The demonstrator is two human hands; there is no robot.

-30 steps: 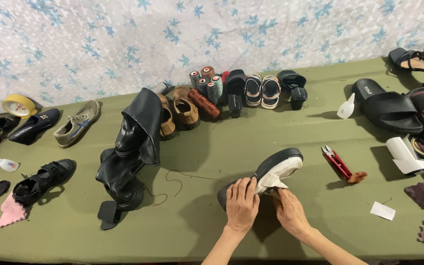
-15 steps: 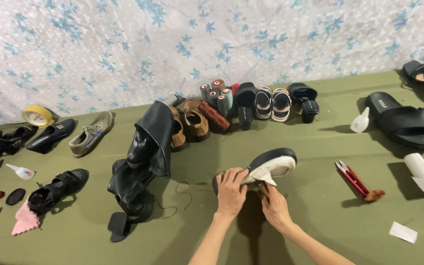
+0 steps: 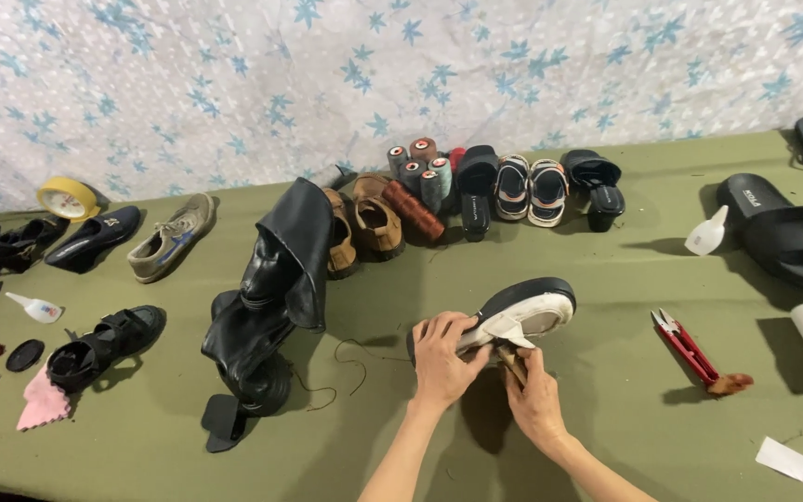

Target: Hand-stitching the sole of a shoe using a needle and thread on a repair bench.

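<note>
**Both hands on the black-and-white shoe, mid-counter**

So you had both hands right in front of you, low in the view. Your left hand (image 3: 440, 358) was wrapped over the heel end of the shoe (image 3: 513, 316), fingers curled down around it. Your right hand (image 3: 536, 400) sat just under and beside it, fingertips pinched on a small brownish tool (image 3: 513, 363) pressed against the sole's edge. I couldn't tell what kind of tool it was. The shoe itself was tipped on its side, white sole facing you, black upper behind, about the middle of the green counter (image 3: 606, 446).

A loose dark thread (image 3: 350, 358) curled on the cloth just left of your left hand. Beyond that stood the tall black boot (image 3: 267, 297), slumped over on itself. Off to the right lay red snips (image 3: 685, 344), well apart from your hands, and a white paper scrap (image 3: 783, 457) near the edge.

Further back, a cluster of thread spools (image 3: 420, 172) stood by brown shoes (image 3: 369, 223), with small sandals (image 3: 527, 191) next to them. A yellow tape roll (image 3: 65, 198) sat far left against the star-print backdrop (image 3: 401, 74).
</note>
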